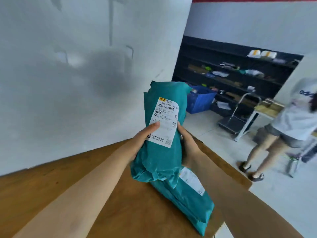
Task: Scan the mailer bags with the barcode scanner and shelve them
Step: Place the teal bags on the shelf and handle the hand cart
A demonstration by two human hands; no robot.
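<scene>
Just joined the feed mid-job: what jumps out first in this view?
A teal mailer bag held upright at centre frame, white shipping label facing the camera, gripped by the left hand and right hand. A second teal mailer lies on the wooden table below. At right, another person stands near dark shelves.

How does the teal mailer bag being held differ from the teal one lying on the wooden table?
The held mailer bag stands nearly upright, gripped between the left hand and right hand; the lying mailer bag rests flat on the wooden table, untouched. The held bag's label faces the camera and shows fully; the lying bag's label is angled away and partly covered. Both are teal with white labels.
</scene>
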